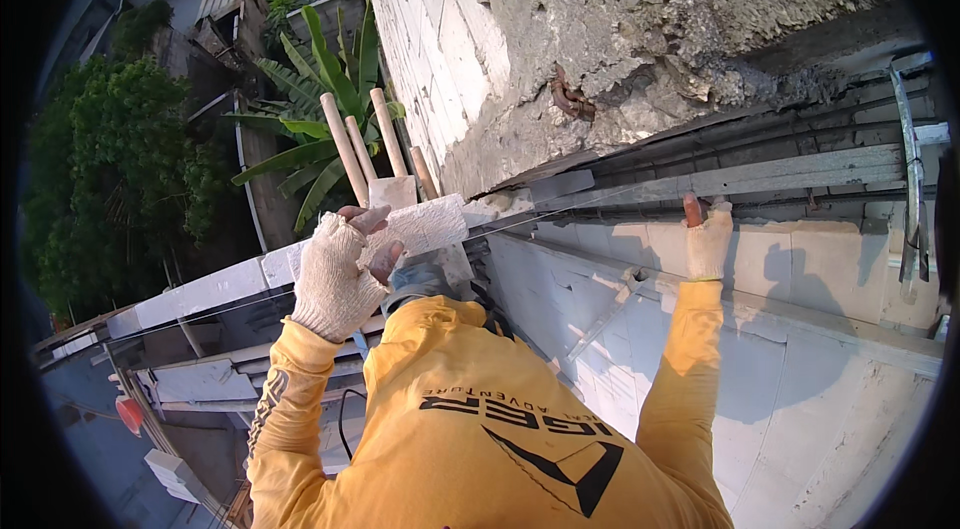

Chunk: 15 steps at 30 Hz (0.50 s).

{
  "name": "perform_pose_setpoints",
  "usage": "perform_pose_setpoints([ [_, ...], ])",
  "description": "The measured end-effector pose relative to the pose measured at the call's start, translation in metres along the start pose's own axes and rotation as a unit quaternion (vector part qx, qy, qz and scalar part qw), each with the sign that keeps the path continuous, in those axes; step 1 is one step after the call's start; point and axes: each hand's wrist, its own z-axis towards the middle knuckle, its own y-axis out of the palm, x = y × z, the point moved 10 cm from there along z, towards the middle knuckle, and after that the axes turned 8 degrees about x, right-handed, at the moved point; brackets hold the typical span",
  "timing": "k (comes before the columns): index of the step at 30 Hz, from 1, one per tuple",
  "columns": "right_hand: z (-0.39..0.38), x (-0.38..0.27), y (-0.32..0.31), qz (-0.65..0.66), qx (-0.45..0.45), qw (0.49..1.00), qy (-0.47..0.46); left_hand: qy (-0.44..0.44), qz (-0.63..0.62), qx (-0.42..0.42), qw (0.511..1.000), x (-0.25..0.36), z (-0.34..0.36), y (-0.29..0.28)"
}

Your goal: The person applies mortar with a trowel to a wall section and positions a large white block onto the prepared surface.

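Observation:
My left hand (335, 264), in an off-white knitted glove with bare fingertips, is closed on the left end of a white, rough-faced lightweight block (425, 226). The block lies over the top of the wall corner, close to the tall concrete column. My right hand (708, 241), gloved the same way, reaches out to the right. Its fingers hook over the lower edge of a long grey plank (800, 171); their far side is hidden. A thin taut string (590, 201) runs near both hands.
A rough concrete column (640, 39) rises ahead. Several wooden poles (343, 149) stand beyond the block. A row of white blocks (205, 291) runs left. Below right is a block wall (760, 359) with a ledge. A bent metal strip (910, 169) hangs far right. Trees (115, 169) lie far below.

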Motion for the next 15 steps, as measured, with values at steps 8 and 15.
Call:
perform_pose_setpoints([
  [8, -0.001, 0.004, -0.014, -0.057, 0.047, 0.997, -0.029, -0.002, -0.037, -0.018, 0.999, -0.01, 0.011, 0.007],
  [15, -0.084, 0.038, 0.048, 0.366, -0.012, 0.843, 0.394, -0.016, 0.084, -0.153, 0.985, -0.021, 0.007, 0.021],
])
